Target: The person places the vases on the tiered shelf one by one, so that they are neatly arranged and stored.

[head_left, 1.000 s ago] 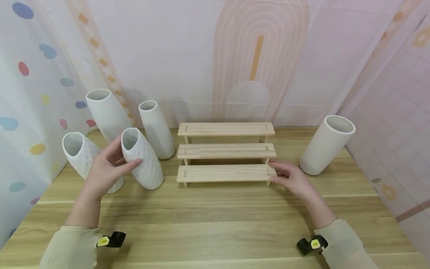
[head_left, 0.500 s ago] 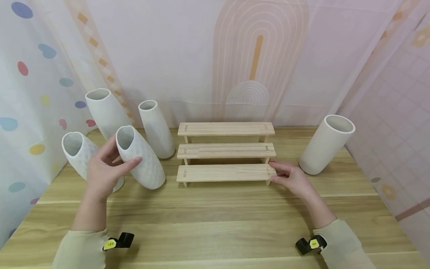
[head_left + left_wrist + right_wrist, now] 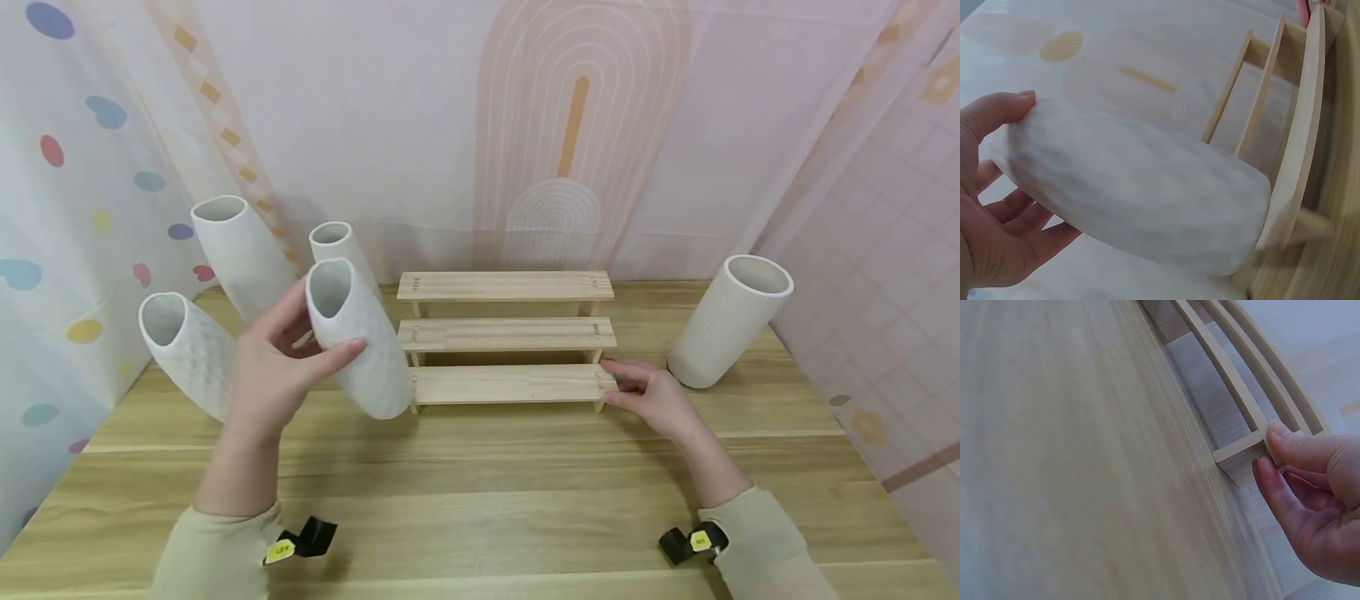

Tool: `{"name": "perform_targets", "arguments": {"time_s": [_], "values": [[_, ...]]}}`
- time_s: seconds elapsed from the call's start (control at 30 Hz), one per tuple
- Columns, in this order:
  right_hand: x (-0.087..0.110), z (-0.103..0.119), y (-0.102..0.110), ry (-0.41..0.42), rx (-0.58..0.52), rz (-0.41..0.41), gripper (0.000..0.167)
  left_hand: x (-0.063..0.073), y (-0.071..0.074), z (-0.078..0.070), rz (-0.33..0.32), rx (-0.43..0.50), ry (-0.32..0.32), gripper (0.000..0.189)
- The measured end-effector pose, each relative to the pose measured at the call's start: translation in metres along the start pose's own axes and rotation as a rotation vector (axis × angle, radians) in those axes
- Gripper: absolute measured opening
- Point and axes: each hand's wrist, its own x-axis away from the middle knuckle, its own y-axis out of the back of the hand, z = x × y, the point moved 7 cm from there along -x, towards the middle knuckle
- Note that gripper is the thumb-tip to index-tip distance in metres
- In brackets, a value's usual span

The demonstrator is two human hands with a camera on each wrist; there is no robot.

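My left hand (image 3: 272,367) grips a white dimpled vase (image 3: 367,354) by its upper part, thumb on the near side and fingers behind. The vase tilts, its mouth toward the upper left, and its base is off the table beside the left end of a three-step wooden display stand (image 3: 510,385). In the left wrist view the same vase (image 3: 1141,181) lies across the palm side, its lower end near the bottom step. My right hand (image 3: 651,398) pinches the right end of the bottom step; the right wrist view shows thumb and finger at that corner of the stand (image 3: 1244,453).
A second dimpled vase (image 3: 191,354) stands left of my left hand. Behind are a tall smooth vase (image 3: 240,250) and a slim vase (image 3: 341,243), partly hidden. A ribbed cylindrical vase (image 3: 727,325) stands at right. A printed curtain (image 3: 375,125) borders the wooden table (image 3: 480,517).
My left hand has lifted the dimpled vase and carried it right, to the stand's left end, where it now overlaps the slim vase. My right hand and the stand have stayed in place.
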Motion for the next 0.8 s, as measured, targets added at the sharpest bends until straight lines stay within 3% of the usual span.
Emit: {"name": "perform_targets", "arguments": {"time_s": [0.23, 0.5, 0.8], "values": [[-0.001, 0.000, -0.001, 0.013, 0.010, 0.002, 0.048, -0.002, -0.042, 0.003, 0.038, 0.004, 0.010, 0.074], [-0.001, 0.001, -0.001, 0.009, 0.021, -0.002, 0.047, -0.002, -0.094, 0.014, 0.132, 0.005, 0.030, 0.078], [-0.001, 0.000, -0.002, 0.005, 0.026, 0.008, 0.047, -0.005, -0.131, 0.019, 0.156, 0.003, -0.004, 0.077]]}}
